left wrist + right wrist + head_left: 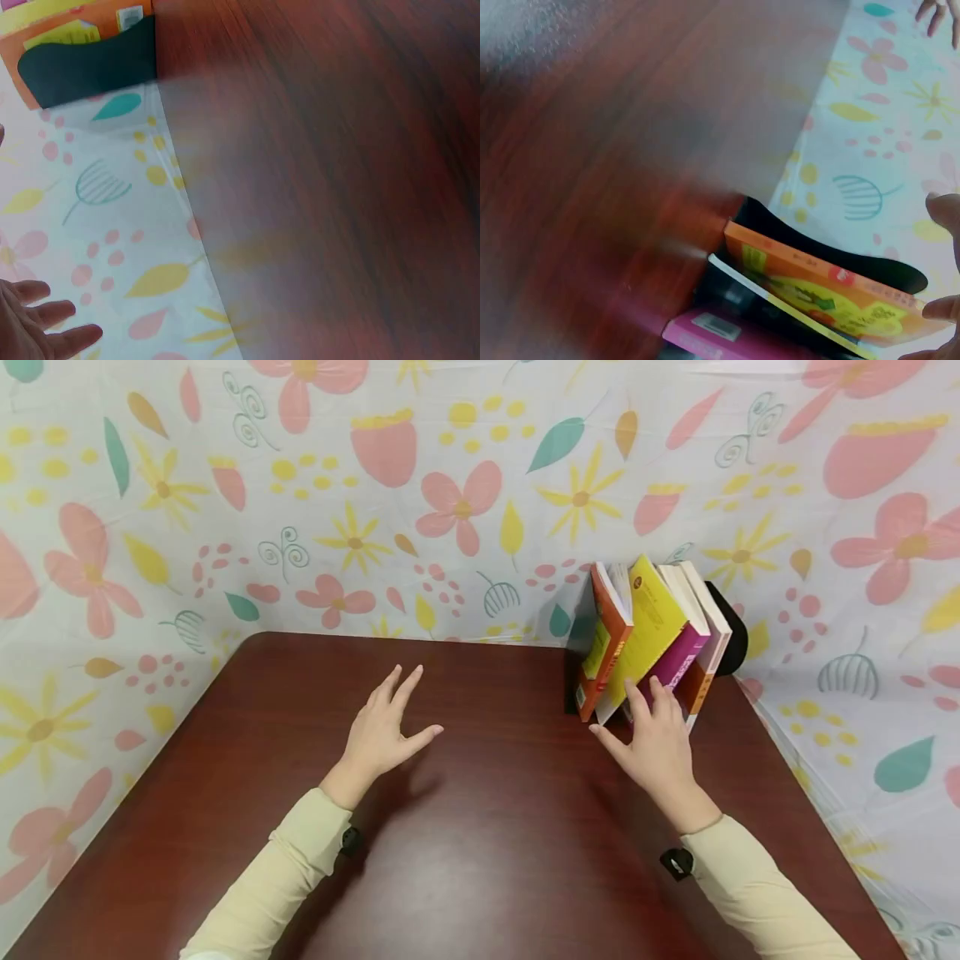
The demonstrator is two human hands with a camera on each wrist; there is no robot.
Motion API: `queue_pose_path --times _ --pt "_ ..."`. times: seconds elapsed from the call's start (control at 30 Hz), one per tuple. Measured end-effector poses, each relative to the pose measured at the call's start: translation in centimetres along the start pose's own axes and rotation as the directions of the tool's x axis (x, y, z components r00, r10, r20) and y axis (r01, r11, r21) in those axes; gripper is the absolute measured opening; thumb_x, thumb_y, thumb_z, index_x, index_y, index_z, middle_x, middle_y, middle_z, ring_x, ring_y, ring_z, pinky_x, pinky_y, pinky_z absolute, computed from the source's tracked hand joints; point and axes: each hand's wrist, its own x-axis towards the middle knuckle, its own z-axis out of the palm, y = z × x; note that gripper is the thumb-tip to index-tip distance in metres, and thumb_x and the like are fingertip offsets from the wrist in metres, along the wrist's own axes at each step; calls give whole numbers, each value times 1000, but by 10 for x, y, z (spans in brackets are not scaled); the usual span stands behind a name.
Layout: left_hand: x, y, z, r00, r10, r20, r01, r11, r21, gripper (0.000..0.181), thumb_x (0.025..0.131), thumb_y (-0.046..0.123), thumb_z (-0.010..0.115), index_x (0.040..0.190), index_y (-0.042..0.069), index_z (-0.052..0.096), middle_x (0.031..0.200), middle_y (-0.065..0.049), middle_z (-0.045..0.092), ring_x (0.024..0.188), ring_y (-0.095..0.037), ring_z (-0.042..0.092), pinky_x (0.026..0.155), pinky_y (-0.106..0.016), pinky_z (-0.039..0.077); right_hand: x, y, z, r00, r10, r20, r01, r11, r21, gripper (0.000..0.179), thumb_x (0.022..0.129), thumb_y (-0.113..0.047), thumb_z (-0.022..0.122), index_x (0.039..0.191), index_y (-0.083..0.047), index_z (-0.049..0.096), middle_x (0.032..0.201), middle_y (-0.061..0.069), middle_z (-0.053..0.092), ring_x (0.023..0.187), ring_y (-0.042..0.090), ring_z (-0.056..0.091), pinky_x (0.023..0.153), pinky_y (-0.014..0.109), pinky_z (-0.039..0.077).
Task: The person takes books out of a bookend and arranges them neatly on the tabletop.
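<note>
My left hand (382, 727) hovers over the left half of the table, fingers spread and holding nothing. The right hand (660, 747), also with fingers spread, is in front of a row of books; whether its fingertips touch them I cannot tell. From left to right the row has an orange book (606, 643), a yellow book (651, 614), a purple book (684, 656) and a white-and-orange book (705, 652). The yellow book leans. A black bookend (727, 627) shows at the right; another black bookend (825, 251) stands against the orange book in the right wrist view.
The dark brown table (480, 827) has a glossy top. A white cloth (465, 485) printed with flowers and leaves hangs behind it and along its sides. The books stand near the table's back right corner. Dark wrist cameras (677, 863) sit at both sleeves.
</note>
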Motion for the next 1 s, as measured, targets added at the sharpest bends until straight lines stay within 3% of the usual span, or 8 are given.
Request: queue_pose_path --times 0.27,0.53,1.0 --pt "8 17 13 995 75 -61 -78 996 -46 85 79 47 72 149 17 34 147 -22 37 123 -44 48 80 -56 51 1 6 -14 998 26 -64 -23 999 41 74 77 -27 78 138 -1 44 138 33 36 123 55 36 93 71 35" --pt "21 39 28 991 110 -80 -117 989 -86 86 79 45 74 149 16 33 146 -19 39 118 -41 51 73 -50 52 4 17 -31 987 18 -161 -12 999 39 71 76 -20 78 135 2 46 135 34 38 119 56 38 92 70 37" --pt "36 62 47 973 187 -132 -202 974 -106 90 74 39 82 146 10 36 142 -18 43 115 -38 54 72 -46 54 15 33 -47 951 53 -304 -26 995 91 60 83 -18 71 133 5 48 135 36 39 125 52 36 101 63 33"
